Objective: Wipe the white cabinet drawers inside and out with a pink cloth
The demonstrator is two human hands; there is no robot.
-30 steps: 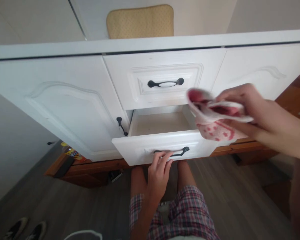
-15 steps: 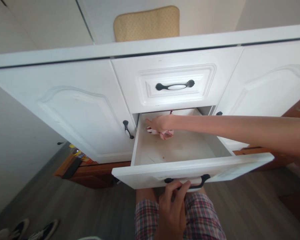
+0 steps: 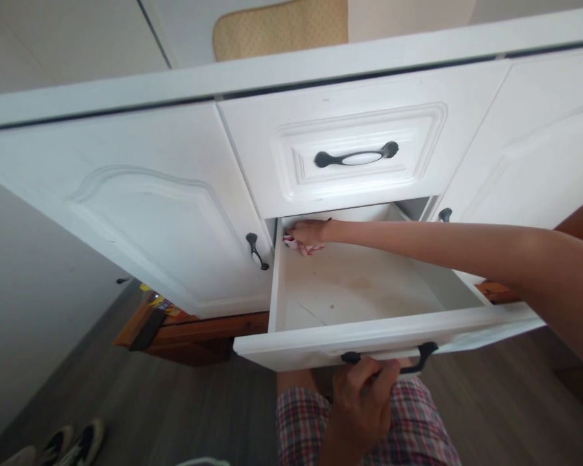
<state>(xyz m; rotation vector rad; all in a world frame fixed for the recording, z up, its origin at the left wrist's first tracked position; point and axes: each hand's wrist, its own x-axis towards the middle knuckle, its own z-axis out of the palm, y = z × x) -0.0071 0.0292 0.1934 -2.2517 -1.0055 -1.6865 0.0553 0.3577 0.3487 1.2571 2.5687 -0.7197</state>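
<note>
A white drawer (image 3: 320, 343) is pulled out of the cabinet, below a second drawer that is closed. My left hand (image 3: 362, 398) has its fingers hooked round the black-and-white handle (image 3: 420, 359) on the drawer's front. Reaching in from the right, my right hand (image 3: 308, 231) is inside the drawer at its back left corner. It is closed on a crumpled pink and white cloth (image 3: 311, 249), which is pressed against the drawer floor. My right fingertips are partly hidden by the hand and the cloth. Faint marks and specks show on the drawer floor (image 3: 364, 285).
Closed cabinet doors flank the drawers, the left door (image 3: 150, 239) with its own handle (image 3: 257, 251). A bottle (image 3: 158, 301) lies low at the left by a brown wooden ledge (image 3: 146, 330). A tan mat (image 3: 282, 29) is above the countertop edge. Shoes (image 3: 80, 443) appear bottom left.
My right hand has moved the cloth further back into the drawer's left corner. The view has shifted a little, and my left hand stays on the handle.
</note>
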